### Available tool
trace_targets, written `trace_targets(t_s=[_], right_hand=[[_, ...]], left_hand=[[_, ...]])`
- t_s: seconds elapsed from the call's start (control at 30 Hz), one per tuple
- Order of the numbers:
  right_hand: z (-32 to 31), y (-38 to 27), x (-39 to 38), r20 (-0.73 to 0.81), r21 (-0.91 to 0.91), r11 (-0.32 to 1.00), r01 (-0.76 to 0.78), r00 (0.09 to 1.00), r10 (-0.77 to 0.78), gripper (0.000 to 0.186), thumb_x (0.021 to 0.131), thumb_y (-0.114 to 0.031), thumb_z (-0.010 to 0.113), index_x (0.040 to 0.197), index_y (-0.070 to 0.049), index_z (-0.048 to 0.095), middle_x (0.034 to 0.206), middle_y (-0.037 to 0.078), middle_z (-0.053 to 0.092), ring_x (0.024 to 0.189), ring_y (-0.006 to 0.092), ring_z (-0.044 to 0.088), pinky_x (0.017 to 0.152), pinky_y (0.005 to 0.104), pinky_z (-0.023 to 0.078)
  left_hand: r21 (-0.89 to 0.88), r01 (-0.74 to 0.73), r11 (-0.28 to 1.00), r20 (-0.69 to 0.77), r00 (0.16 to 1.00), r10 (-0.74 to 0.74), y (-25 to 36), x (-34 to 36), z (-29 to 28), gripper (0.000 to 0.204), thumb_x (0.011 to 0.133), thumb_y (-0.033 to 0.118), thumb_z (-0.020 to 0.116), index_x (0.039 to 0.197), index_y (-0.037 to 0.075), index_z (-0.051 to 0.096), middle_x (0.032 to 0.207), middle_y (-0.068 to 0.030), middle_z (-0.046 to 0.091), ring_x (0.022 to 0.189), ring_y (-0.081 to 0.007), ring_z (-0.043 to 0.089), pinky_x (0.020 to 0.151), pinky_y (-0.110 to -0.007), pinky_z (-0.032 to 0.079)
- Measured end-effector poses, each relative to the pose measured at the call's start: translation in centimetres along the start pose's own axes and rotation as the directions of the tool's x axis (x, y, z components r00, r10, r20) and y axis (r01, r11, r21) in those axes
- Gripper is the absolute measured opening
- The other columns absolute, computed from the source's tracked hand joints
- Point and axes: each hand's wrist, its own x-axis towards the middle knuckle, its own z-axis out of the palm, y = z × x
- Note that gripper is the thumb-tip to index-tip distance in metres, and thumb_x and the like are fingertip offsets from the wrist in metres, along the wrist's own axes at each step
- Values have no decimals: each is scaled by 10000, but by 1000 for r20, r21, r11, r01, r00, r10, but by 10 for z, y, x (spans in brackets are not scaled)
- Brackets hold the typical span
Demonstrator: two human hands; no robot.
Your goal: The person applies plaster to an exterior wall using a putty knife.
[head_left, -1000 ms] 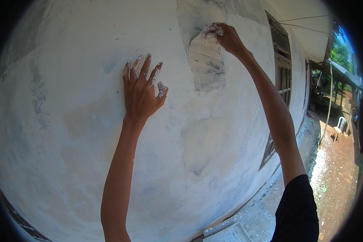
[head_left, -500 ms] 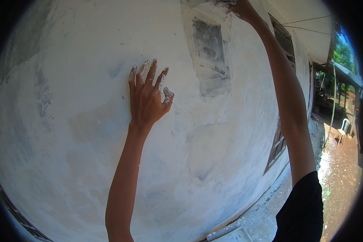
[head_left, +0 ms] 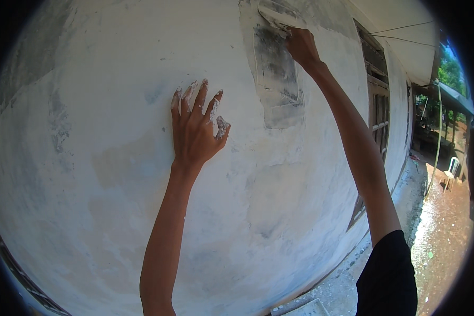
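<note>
My left hand (head_left: 195, 129) rests against the pale plastered wall (head_left: 126, 210) with its fingers spread. White putty coats its fingertips, and a thicker grey-white smear covers the thumb. Higher up and to the right, my right hand (head_left: 303, 47) is closed round a putty knife (head_left: 275, 22); its handle is mostly hidden in the fingers. The blade, smeared with pale putty, lies against the wall at the top of a dark grey rectangular patch (head_left: 274, 58). Putty ridges run along the patch's edges.
A brown-framed window (head_left: 378, 105) is set in the wall beyond my right arm. Low on the right runs a concrete ledge (head_left: 347, 279) beside a dirt path, with a white chair (head_left: 450, 171) farther off. Thin wires (head_left: 405, 26) cross near the eaves.
My right hand has come down and slightly left with the putty knife, onto the top of the dark patch. My left hand keeps its place on the wall.
</note>
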Motion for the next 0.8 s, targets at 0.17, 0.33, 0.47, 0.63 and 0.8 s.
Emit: trace_targets(t_s=[0.17, 0.33, 0.47, 0.63, 0.8], right_hand=[[-17, -39, -75, 146, 61, 996, 60, 987, -68, 220, 715, 20, 537, 915, 44, 624, 854, 227, 633, 806, 399, 604, 744, 468, 489], [-42, -60, -111, 223, 60, 995, 79, 971, -91, 225, 706, 46, 538, 904, 34, 644, 889, 210, 637, 834, 374, 608, 753, 453, 489], [-49, -50, -42, -18, 97, 994, -51, 998, 53, 301, 719, 14, 516, 992, 29, 642, 846, 239, 632, 792, 401, 611, 739, 460, 497], [-12, -28, 42, -100, 71, 994, -88, 990, 95, 166, 744, 36, 479, 855, 69, 598, 879, 325, 583, 828, 459, 579, 651, 497, 451], [13, -35, 15, -27, -9, 1000, 15, 1000, -15, 277, 730, -7, 517, 974, 33, 642, 840, 276, 618, 797, 416, 607, 751, 465, 492]], left_hand=[[22, 7, 1000, 6, 1000, -7, -1, -2, 1, 506, 684, 222, 684, 1170, 107, 598, 1330, -129, 469, 1240, -323, 390, 1075, -522, 232], [75, 7, 997, -3, 1000, -7, -5, -4, 0, 536, 679, 271, 716, 1175, 106, 597, 1328, -137, 466, 1234, -319, 392, 1083, -519, 226], [2, 10, 1000, -9, 1000, -10, -2, -3, 0, 474, 708, 167, 644, 1175, 107, 594, 1322, -124, 482, 1239, -323, 392, 1072, -520, 231], [9, 14, 1000, 1, 1000, -14, -1, -2, -1, 481, 698, 176, 661, 1168, 101, 593, 1323, -128, 477, 1246, -323, 383, 1071, -519, 230], [-1, 14, 1000, 11, 1000, -14, 1, 0, -2, 485, 695, 181, 660, 1168, 99, 592, 1321, -131, 479, 1249, -321, 383, 1071, -521, 228]])
